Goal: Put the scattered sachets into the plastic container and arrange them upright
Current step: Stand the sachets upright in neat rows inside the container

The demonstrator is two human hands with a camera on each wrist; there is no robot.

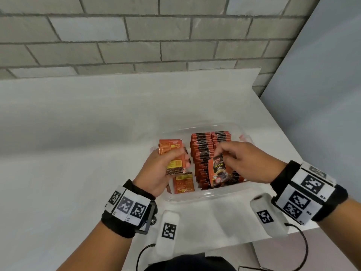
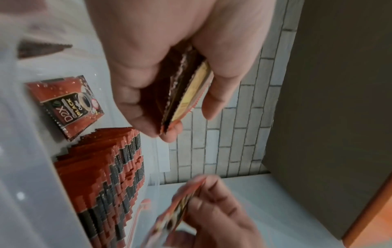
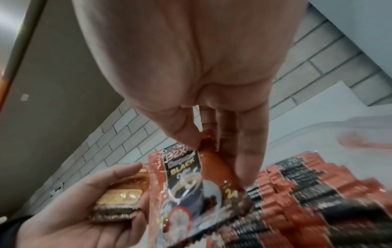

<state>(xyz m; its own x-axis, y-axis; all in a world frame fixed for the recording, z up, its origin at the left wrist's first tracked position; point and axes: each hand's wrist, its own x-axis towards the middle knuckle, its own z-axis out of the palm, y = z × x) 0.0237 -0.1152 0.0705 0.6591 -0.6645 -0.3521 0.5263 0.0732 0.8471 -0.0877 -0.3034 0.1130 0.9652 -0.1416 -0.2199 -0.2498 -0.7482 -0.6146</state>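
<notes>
Sachets of red-and-black foil already stand upright in two rows in the clear plastic container. My right hand pinches one sachet above them; my left hand grips a small stack; some loose ones lie flat inside.

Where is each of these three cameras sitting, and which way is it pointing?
Head: worn on the head, looks down at the container on the table; shows both forearms, left hand and right hand.
Left wrist: looks along the left hand at its sachet stack; the right hand shows below.
Right wrist: looks along the right hand at its pinched sachet; the left hand shows at lower left.
All three share the upright rows.
</notes>
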